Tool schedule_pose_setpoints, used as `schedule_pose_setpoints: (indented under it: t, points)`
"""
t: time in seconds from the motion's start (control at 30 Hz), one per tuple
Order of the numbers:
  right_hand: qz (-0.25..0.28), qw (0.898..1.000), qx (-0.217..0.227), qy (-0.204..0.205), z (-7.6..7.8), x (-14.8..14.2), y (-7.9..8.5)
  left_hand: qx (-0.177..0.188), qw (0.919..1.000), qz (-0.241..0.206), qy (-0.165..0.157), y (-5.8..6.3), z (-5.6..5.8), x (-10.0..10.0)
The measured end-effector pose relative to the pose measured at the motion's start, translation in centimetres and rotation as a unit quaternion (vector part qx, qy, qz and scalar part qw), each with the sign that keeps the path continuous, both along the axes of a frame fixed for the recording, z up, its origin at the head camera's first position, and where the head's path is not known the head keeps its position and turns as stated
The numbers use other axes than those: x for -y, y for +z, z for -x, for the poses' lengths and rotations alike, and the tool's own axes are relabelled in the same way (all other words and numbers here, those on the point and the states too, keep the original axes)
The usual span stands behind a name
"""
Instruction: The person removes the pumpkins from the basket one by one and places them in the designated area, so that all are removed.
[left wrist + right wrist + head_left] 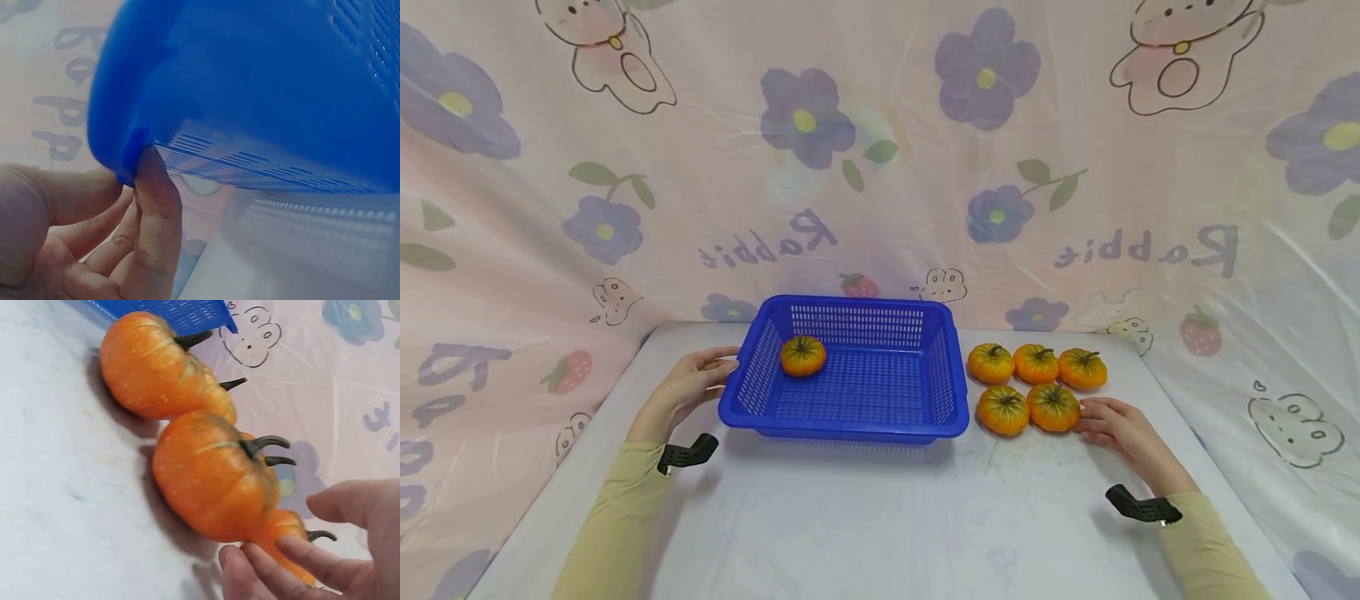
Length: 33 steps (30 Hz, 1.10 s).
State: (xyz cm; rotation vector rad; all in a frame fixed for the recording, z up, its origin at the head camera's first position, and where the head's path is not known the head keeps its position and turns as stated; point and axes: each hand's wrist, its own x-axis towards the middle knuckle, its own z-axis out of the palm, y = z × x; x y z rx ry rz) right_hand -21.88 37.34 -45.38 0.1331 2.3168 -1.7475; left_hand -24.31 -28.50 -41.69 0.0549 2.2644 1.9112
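Observation:
A blue plastic basket [850, 431] with slotted walls stands on the table, and one small orange pumpkin [803, 357] lies inside near its left wall. At the basket's left rim, my left hand [688, 383] pinches the edge between thumb and fingers, as the left wrist view shows close up. My right hand [1123, 433] is beside the front-row pumpkin [1054, 408] nearest to it, fingers extended and thumb apart. In the right wrist view its fingertips [232, 555] are close to that pumpkin's lower side; whether they touch is unclear.
Several more pumpkins sit in two rows right of the basket, among them a front-left one [1003, 409] and a back-right one [1082, 369]. A printed cloth [895, 208] hangs behind the white table [865, 525]. Each wrist wears a black strap mount [688, 452].

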Motion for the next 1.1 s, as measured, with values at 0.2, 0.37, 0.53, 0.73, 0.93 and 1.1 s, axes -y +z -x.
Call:
schedule_pose_setpoints:
  t: [0.2,0.37,0.53,0.73,0.93,1.1]
  points:
    - [-0.011,0.999,-0.032,0.013,-0.2,-0.6,1.7,0.004,1.0000,0.008,0.004,0.1,-0.1,0.0]
    - [0.006,0.998,-0.064,0.026,0.1,-0.1,3.6,0.000,0.9999,0.010,0.003,0.1,-0.1,0.0]
    - [0.029,0.992,-0.102,0.063,0.5,1.2,5.7,0.002,0.9999,0.012,0.003,0.2,-0.1,-0.1]
    - [0.022,0.985,-0.133,0.103,1.5,3.6,7.8,0.001,1.0000,0.009,0.003,0.2,-0.1,0.0]
    - [-0.002,0.985,-0.117,0.123,2.2,6.7,9.3,0.003,0.9999,0.011,0.005,0.3,-0.1,0.0]
    - [-0.019,0.982,-0.115,0.146,2.8,9.5,10.0,0.001,1.0000,0.006,0.003,0.2,-0.1,-0.1]
